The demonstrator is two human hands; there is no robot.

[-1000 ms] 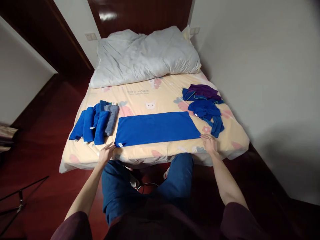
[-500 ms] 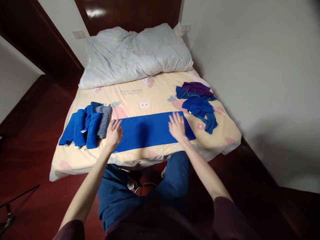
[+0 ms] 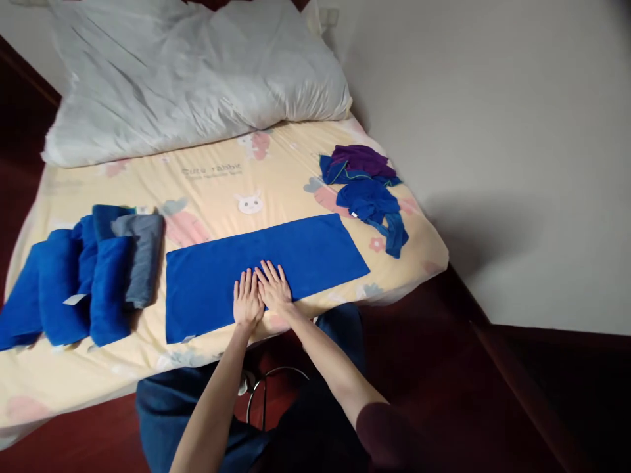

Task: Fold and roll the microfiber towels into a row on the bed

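A blue towel (image 3: 305,246) lies spread flat as a long rectangle near the front edge of the bed. My left hand (image 3: 248,299) rests palm down on its near middle part, fingers stretched out. Right beside it, my right hand (image 3: 275,287) also lies flat on the cloth, fingers spread, the two hands touching or almost touching. A small white tag (image 3: 188,339) sticks out at the towel's near left corner.
Several rolled or folded blue towels (image 3: 111,289) and a grey one (image 3: 142,259) lie at the left. Crumpled blue cloths (image 3: 369,200) and a purple one (image 3: 359,161) are heaped at the right. A white pillow-like bundle (image 3: 197,79) lies across the far end of the bed (image 3: 276,190).
Both hands have moved from the towel's two ends to its near middle and now lie side by side. The view has tilted down and come closer.
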